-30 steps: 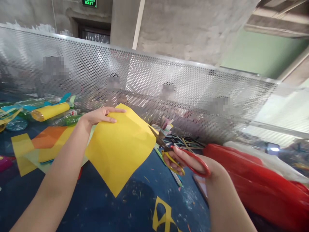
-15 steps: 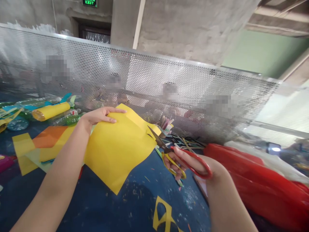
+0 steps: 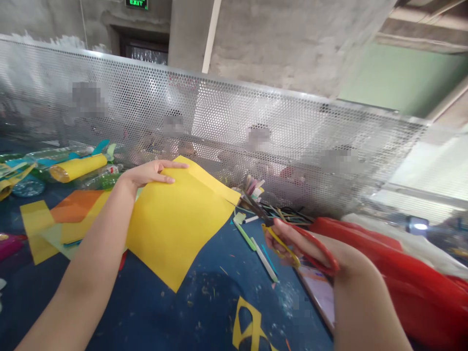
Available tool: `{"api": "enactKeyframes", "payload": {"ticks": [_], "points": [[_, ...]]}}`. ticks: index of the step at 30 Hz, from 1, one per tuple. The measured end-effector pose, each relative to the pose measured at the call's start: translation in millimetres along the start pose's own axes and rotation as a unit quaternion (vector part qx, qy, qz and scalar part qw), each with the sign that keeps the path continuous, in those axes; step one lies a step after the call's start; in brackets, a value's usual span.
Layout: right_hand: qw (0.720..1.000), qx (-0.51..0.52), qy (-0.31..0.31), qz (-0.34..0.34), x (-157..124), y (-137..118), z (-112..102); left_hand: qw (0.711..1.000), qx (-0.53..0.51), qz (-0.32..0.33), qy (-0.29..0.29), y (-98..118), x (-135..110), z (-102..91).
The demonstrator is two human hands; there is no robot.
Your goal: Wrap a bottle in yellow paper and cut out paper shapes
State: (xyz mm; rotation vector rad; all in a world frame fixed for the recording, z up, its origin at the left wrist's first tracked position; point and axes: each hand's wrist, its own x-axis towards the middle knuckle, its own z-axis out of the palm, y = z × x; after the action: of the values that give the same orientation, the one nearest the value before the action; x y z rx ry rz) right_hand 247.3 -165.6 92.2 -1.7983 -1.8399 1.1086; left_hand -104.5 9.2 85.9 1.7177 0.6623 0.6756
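Blue tabletop (image 3: pixel 197 321); yellow sheet (image 3: pixel 179 224) at eight o'clock, scissors (image 3: pixel 268 222) at four.
Left hand (image 3: pixel 151 173) pinches the sheet's upper edge; right hand (image 3: pixel 294 236) grips the scissors' handles, blades near the sheet's right corner. Green sign (image 3: pixel 136 3) at eleven o'clock reads "EXIT".

Yellow paper (image 3: pixel 179 219) slants, edge slit; scissors (image 3: pixel 259 208) angle toward it.
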Motion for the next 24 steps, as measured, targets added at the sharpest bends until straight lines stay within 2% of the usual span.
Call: {"api": "enactKeyframes", "payload": {"ticks": [3,6,9,13,19,24], "points": [[0.996,0.059,-0.056,-0.040,-3.7,-1.4,-3.3,1.000,0.002,-0.005,0.000,2.4,-1.3,1.4],[0.990,0.053,-0.102,-0.079,-7.3,-5.7,-4.6,1.000,0.007,-0.005,-0.002,3.9,-2.3,2.7],[0.991,0.022,-0.091,-0.095,-11.4,-8.4,-6.7,1.000,0.013,-0.001,-0.004,2.8,-2.1,2.1],[0.987,0.030,-0.074,-0.143,-15.8,-9.8,-8.8,1.000,0.013,0.003,-0.009,1.2,-1.1,0.8],[0.993,0.024,-0.093,-0.064,-12.4,-11.2,-4.6,1.000,0.011,-0.004,0.001,4.9,-2.5,3.3],[0.997,0.025,-0.075,-0.003,-7.5,-2.3,-2.6,1.000,0.001,-0.011,0.009,8.0,-4.6,5.2]]}}
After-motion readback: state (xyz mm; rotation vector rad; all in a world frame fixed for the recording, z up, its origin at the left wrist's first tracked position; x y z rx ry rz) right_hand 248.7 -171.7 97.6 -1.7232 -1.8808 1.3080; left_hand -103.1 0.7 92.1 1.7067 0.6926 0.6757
